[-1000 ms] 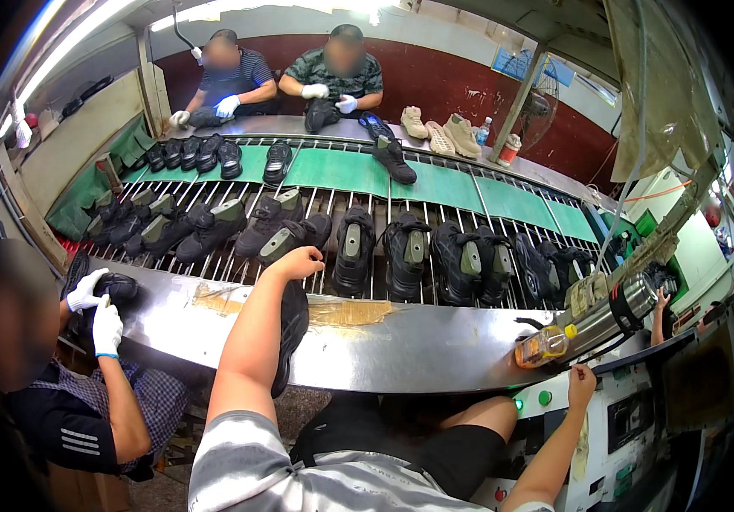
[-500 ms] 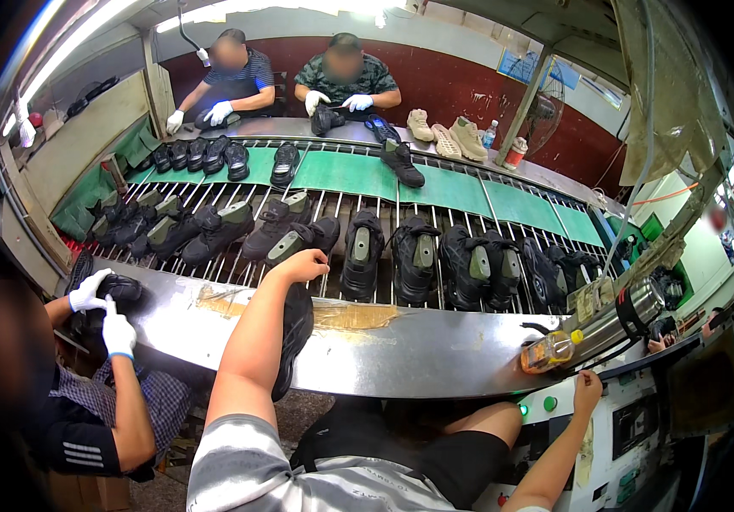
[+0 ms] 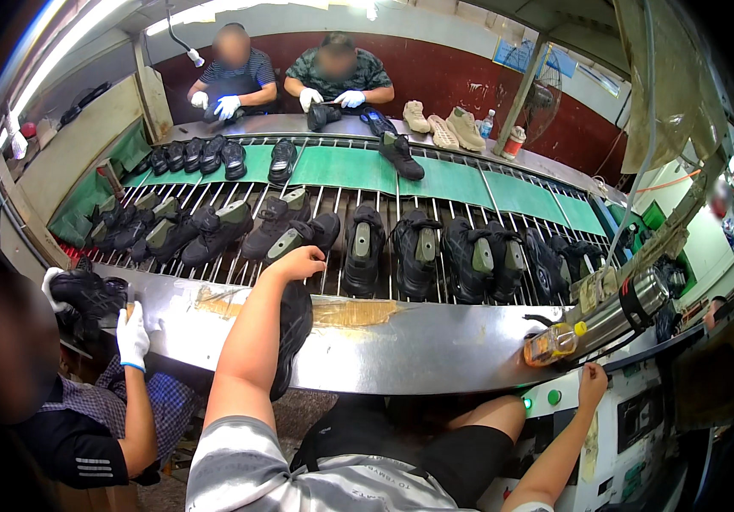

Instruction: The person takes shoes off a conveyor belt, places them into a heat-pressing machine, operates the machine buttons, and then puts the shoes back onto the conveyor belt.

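A: Starting nearest, what is the left hand (image 3: 297, 263) doing?

B: It is reaching forward at about eleven o'clock, resting at the far edge of the steel counter (image 3: 401, 350). Its fingers are curling together over the top of a black shoe (image 3: 292, 337), which is hanging down the counter's near face beside the forearm. How firmly they are clamping it, I cannot tell.

A: And the right hand (image 3: 592, 386)?

B: It is sitting low at four o'clock, on the edge of a white control panel (image 3: 631, 427), fingers bent together against it, just beside two green buttons (image 3: 542, 398). It is holding nothing I can make out.

A: What is lying near it?

B: A yellowish bottle (image 3: 552, 343) and a steel flask (image 3: 627, 309) are lying on the counter's right end, around two o'clock.

A: Further out?

B: A row of dark shoes (image 3: 418, 252) is lying soles-up on the roller conveyor (image 3: 333, 205) at twelve o'clock. At nine o'clock a co-worker in white gloves (image 3: 133, 335) is gripping another black shoe (image 3: 87, 294).

A: And farthest?

B: Two more people are handling shoes beyond the green belt (image 3: 341, 166), with tan shoes (image 3: 443, 128) lying at one o'clock.
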`<state>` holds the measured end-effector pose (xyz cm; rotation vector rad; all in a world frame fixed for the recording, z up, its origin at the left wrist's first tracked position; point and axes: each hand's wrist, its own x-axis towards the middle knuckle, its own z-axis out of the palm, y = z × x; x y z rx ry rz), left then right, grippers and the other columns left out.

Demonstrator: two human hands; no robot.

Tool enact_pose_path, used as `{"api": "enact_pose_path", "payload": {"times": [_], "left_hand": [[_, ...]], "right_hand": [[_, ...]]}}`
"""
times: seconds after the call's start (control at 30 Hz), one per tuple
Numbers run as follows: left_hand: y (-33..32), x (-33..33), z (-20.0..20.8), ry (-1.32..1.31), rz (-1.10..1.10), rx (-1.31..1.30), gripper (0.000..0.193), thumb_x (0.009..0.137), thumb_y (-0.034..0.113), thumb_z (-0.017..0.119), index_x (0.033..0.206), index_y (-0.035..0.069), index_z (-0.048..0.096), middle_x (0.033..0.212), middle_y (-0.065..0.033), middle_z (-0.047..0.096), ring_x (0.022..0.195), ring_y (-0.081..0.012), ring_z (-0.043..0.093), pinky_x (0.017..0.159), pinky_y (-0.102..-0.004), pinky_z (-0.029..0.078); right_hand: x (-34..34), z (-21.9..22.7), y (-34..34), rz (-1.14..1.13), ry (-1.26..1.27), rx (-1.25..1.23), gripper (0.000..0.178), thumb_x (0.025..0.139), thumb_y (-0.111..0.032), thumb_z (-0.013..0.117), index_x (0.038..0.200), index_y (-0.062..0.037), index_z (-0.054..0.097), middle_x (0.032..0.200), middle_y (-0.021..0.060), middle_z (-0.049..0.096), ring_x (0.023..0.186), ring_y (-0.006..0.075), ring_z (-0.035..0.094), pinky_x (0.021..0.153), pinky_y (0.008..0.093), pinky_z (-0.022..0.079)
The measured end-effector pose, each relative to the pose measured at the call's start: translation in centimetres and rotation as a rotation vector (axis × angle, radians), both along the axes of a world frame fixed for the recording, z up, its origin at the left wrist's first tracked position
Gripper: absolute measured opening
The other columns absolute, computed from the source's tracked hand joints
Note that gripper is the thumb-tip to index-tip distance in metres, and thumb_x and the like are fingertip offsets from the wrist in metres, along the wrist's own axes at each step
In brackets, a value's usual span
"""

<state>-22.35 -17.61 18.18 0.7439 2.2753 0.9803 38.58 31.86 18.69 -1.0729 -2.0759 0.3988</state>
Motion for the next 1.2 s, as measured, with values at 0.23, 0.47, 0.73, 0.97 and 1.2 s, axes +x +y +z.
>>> {"api": "enact_pose_path", "payload": {"times": [0.23, 0.47, 0.73, 0.97, 1.2], "left_hand": [[-0.7, -0.6, -0.6, 0.050, 0.075, -0.045, 0.038, 0.082, 0.026, 0.067, 0.111, 0.002, 0.065, 0.087, -0.0114, 0.068, 0.075, -0.0200, 0.065, 0.071, -0.0335, 0.051], [-1.0, -1.7, -2.0, 0.001, 0.064, 0.006, 0.036, 0.084, 0.024, 0.068, 0.110, 0.000, 0.063, 0.080, -0.0087, 0.065, 0.067, -0.0165, 0.061, 0.063, -0.0323, 0.049], [-1.4, -1.7, -2.2, 0.012, 0.056, 0.028, 0.037, 0.084, 0.022, 0.070, 0.112, -0.002, 0.062, 0.083, -0.0093, 0.066, 0.071, -0.0158, 0.061, 0.065, -0.0318, 0.049], [-2.2, -2.1, -3.4, 0.089, 0.026, -0.032, 0.036, 0.084, 0.018, 0.067, 0.113, -0.003, 0.059, 0.084, -0.0073, 0.065, 0.069, -0.0144, 0.062, 0.065, -0.0298, 0.050], [-0.7, -0.9, -2.9, 0.084, 0.055, -0.026, 0.031, 0.081, 0.020, 0.068, 0.104, -0.001, 0.065, 0.082, -0.0096, 0.067, 0.071, -0.0179, 0.064, 0.067, -0.0327, 0.051]], "right_hand": [[-0.4, 0.4, -0.7, -0.022, 0.020, -0.030, 0.009, 0.084, -0.008, 0.063, 0.087, 0.0003, 0.066, 0.071, 0.0064, 0.061, 0.063, 0.0151, 0.056, 0.063, 0.0294, 0.047], [-0.4, 0.4, -0.5, -0.054, 0.042, -0.080, 0.013, 0.085, -0.010, 0.064, 0.089, 0.0020, 0.067, 0.074, 0.0066, 0.063, 0.067, 0.0151, 0.058, 0.066, 0.0286, 0.047], [-0.4, 0.8, -1.6, -0.080, 0.087, -0.070, 0.012, 0.084, -0.010, 0.065, 0.088, 0.0008, 0.068, 0.073, 0.0073, 0.065, 0.066, 0.0163, 0.060, 0.065, 0.0285, 0.048], [0.1, -0.3, 0.3, -0.049, 0.182, -0.232, 0.016, 0.084, -0.013, 0.066, 0.087, 0.0029, 0.067, 0.074, 0.0068, 0.065, 0.067, 0.0148, 0.060, 0.066, 0.0286, 0.048], [0.6, 0.1, -0.1, -0.086, 0.109, -0.175, 0.016, 0.084, -0.015, 0.065, 0.088, -0.0001, 0.068, 0.074, 0.0081, 0.065, 0.067, 0.0174, 0.061, 0.066, 0.0302, 0.048]]}}
